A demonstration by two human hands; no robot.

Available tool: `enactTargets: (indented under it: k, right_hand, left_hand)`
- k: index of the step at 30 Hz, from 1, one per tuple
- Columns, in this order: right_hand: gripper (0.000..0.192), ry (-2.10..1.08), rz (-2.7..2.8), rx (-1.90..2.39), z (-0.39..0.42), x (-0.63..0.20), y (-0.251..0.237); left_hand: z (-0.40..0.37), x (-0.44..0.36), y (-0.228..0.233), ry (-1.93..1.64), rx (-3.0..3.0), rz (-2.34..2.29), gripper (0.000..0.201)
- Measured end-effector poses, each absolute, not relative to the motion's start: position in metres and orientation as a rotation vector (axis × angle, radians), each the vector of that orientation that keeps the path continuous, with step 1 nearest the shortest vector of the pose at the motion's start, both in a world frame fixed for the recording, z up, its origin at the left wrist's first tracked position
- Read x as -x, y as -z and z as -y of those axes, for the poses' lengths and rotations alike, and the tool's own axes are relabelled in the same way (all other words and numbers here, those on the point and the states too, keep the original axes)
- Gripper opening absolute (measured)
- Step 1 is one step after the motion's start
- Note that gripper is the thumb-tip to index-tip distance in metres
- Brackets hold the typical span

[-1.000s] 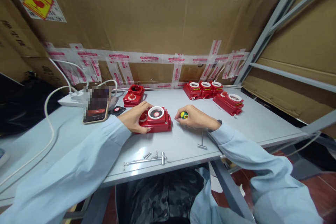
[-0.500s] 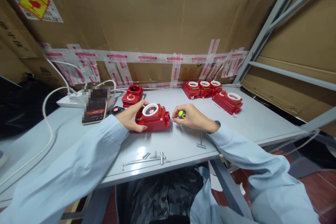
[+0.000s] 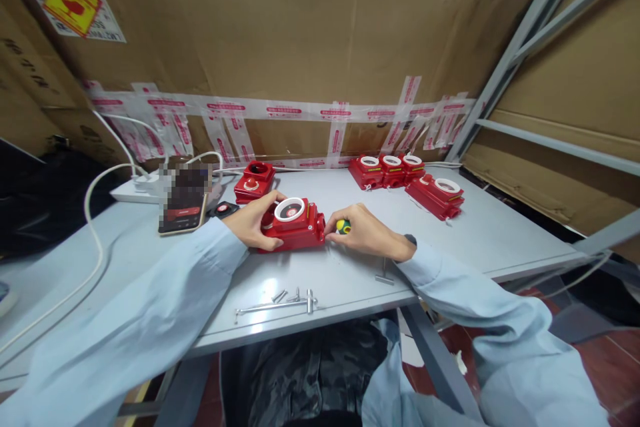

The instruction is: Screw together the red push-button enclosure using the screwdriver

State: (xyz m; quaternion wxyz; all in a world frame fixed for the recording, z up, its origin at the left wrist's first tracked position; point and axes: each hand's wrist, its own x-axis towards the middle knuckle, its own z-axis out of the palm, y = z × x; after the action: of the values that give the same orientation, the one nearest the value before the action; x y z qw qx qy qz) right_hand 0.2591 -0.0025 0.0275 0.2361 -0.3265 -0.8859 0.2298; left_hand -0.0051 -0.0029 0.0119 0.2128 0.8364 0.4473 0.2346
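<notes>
My left hand [image 3: 254,221] grips the left end of a red box [image 3: 296,227] with a white ring on top, tilted up on the grey table [image 3: 475,227]. My right hand [image 3: 367,233] holds a small yellow and green tool [image 3: 343,226] by its round handle, its end pressed against the right side of the red box. Both arms wear light blue sleeves.
Another red box [image 3: 255,181] stands behind, and several more red boxes [image 3: 410,177] sit at the back right. A phone [image 3: 184,200] leans at the left by a white power strip and cables. Screws and a long metal key [image 3: 280,302] lie near the front edge, a T-shaped key [image 3: 384,273] by my right wrist.
My left hand has tipped the red box up on its edge. My right hand has moved left with the small tool until it meets the box's right side.
</notes>
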Motion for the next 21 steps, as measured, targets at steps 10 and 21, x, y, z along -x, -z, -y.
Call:
enactTargets:
  k: [10, 21]
  right_hand:
    - [0.012, -0.564, 2.465, 0.961, 0.0051, -0.2554, -0.0254]
    - [0.021, -0.531, 2.451, 0.964, 0.0112, -0.2534, -0.0235]
  left_hand:
    - [0.0030, 0.0055, -0.0113, -0.645, -2.290, -1.235, 0.057]
    - [0.0053, 0.0029, -0.0124, -0.646, -2.319, -1.247, 0.057]
